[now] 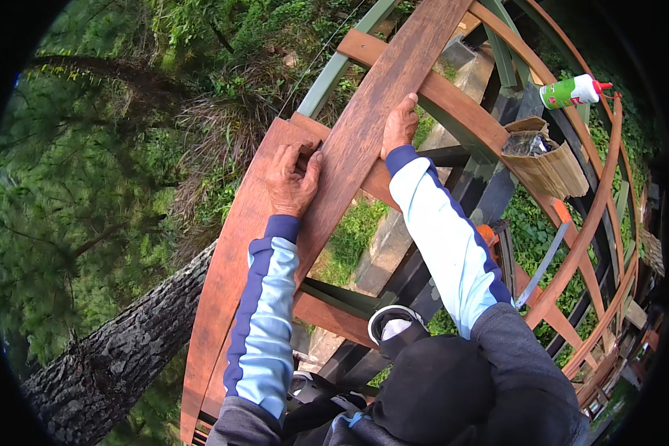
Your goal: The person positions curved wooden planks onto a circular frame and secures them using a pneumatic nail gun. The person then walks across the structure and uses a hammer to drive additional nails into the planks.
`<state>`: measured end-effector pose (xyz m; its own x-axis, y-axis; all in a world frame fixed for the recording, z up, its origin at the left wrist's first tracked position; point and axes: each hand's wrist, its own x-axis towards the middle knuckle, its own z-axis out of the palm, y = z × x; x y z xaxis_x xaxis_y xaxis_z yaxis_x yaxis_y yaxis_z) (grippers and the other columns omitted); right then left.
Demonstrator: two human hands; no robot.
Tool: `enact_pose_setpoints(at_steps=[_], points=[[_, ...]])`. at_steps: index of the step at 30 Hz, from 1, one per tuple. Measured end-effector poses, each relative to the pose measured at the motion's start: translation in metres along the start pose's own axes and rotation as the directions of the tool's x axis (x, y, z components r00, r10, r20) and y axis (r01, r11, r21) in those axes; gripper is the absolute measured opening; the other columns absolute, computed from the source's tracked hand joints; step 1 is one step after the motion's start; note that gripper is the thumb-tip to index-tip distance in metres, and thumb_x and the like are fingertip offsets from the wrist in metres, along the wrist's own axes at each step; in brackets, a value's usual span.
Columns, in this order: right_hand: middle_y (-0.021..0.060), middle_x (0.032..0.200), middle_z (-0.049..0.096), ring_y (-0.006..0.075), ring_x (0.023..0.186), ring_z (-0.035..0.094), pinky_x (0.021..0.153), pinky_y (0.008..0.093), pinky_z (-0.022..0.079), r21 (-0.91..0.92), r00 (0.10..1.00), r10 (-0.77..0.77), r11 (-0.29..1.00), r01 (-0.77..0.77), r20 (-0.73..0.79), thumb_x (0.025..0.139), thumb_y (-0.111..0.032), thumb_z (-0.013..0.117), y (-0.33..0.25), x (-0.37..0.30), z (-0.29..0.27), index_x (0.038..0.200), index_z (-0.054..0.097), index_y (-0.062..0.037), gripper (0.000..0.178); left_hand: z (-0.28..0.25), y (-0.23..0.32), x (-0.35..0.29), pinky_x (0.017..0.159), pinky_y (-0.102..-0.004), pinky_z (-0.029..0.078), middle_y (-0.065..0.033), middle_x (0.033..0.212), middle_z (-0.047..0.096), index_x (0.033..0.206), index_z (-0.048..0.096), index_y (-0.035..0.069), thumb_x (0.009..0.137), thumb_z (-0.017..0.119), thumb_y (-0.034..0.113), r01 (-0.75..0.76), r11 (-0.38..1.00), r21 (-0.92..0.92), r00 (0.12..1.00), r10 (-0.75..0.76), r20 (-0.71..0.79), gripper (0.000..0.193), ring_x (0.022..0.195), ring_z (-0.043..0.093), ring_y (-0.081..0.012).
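Observation:
A long reddish-brown wooden plank [375,108] runs away from me over wooden crosspieces [461,108]. My right hand [400,126] is closed on its right edge, with the fingers partly hidden. Against the plank's left side lies a curved outer board [234,230], whose far end stops short beside it. On these boards, near the seam between them, rests my left hand [293,180]. Its fingers are curled and its thumb touches the plank; whatever is under the fingertips is too small and shaded to make out.
Curved wooden framing stands on the right, with a white-and-green bottle with a red nozzle [569,92] and an open cardboard box [544,165] on it. A thin metal strip with an orange end [546,256] leans below. Gaps show grass and dark beams; a tree trunk [123,353] rises left.

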<state>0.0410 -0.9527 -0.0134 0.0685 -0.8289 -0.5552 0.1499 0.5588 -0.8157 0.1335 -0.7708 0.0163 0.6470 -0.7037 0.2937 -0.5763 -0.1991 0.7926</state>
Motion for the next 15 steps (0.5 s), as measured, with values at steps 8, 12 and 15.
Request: enact_pose_setpoints(at_steps=[8,12,15], points=[[0.0293,0.144,0.035,0.0364,0.131,0.040,0.110,0.0394,0.031,-0.086,0.999,0.023,0.996,-0.025,-0.023,0.097,-0.055,0.024,-0.003,-0.003,0.000,0.139,0.031,0.0119,0.079,0.001,-0.001,-0.001,0.052,-0.0197,0.043,0.0005,0.078,0.057,0.098,0.068,0.003,0.073,0.075,0.003,0.065,0.996,-0.067,0.998,-0.063,0.027,0.027,0.058,0.051,-0.0053],[0.0292,0.143,0.036,0.0379,0.131,0.040,0.110,0.0443,0.032,-0.131,0.998,0.022,0.991,-0.029,-0.051,0.097,-0.056,0.023,-0.007,-0.007,0.000,0.140,0.030,0.0114,0.080,0.001,-0.002,-0.001,0.053,-0.0206,0.045,-0.0006,0.078,0.058,0.098,0.068,0.002,0.071,0.075,0.002,0.056,0.996,-0.072,0.998,-0.055,0.015,0.027,0.059,0.053,-0.0066],[0.0290,0.145,0.033,0.0396,0.132,0.038,0.109,0.0511,0.031,-0.106,0.998,0.070,0.992,-0.070,0.004,0.096,-0.058,0.021,-0.010,-0.009,0.000,0.142,0.027,0.0093,0.082,-0.001,0.000,-0.001,0.053,-0.0216,0.047,-0.0016,0.077,0.059,0.098,0.068,0.002,0.070,0.075,0.003,0.085,0.995,-0.054,0.996,-0.083,0.039,0.028,0.059,0.055,-0.0078]])
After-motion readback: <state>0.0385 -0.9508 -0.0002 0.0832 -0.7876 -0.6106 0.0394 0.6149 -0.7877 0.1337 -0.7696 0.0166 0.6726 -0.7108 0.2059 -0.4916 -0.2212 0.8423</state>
